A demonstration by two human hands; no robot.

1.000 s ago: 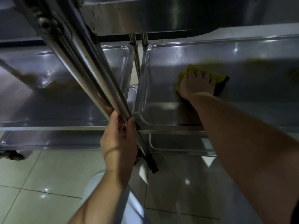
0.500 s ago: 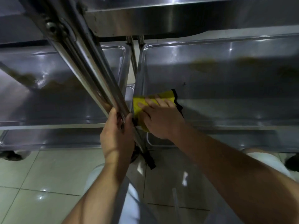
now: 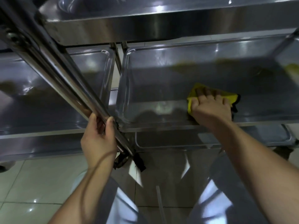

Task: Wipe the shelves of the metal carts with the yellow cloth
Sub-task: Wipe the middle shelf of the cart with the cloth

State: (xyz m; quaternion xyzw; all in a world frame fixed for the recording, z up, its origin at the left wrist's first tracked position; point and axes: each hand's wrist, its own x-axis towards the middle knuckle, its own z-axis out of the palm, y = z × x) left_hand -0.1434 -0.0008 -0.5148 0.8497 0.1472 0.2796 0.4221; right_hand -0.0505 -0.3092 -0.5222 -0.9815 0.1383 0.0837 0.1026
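Two steel carts stand side by side. On the middle shelf (image 3: 153, 88) of the right cart lies the yellow cloth (image 3: 193, 94), near the front rim. My right hand (image 3: 210, 107) presses flat on the cloth with fingers spread. My left hand (image 3: 98, 136) grips the slanting steel post (image 3: 64, 75) at the near left corner of that shelf. A top shelf (image 3: 145, 26) overhangs it.
The left cart's middle shelf (image 3: 40, 102) lies beside the right one, with a narrow gap and thin posts (image 3: 118, 59) between. A lower shelf (image 3: 169, 141) shows under the right cart. Pale floor tiles (image 3: 32, 183) lie below. A caster (image 3: 283, 152) sits at right.
My right hand has slid the cloth to the right along the shelf's front, away from the near left corner. Earlier it was deeper on the shelf. My left hand keeps its grip on the post.
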